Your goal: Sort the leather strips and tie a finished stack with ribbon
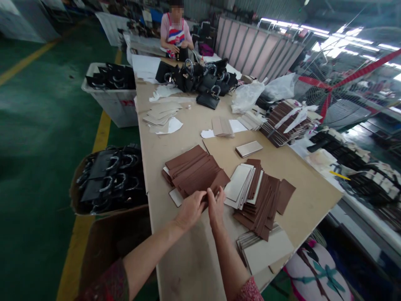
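My left hand [190, 210] and my right hand [216, 205] meet at the near edge of the table, thumbs almost touching. Between them they pinch a brown leather-like panel [220, 179], whose near end is partly hidden by the fingers. Just beyond lies a fanned pile of brown panels [194, 165], with a pale board [176, 197] poking out at its near left. To the right of my right hand are white-faced panels [240, 184] and a spread stack of brown strips [261, 205]. Closer to me, larger beige boards [267, 248] rest in a stack.
Black handbags [203, 79] crowd the table's far end, where a person in an apron [176, 33] works. Bins of black bags [109, 179] stand along the left side. A small stacked block [249, 148], bundled brown boards [285, 123] and a large fan [328, 88] are to the right.
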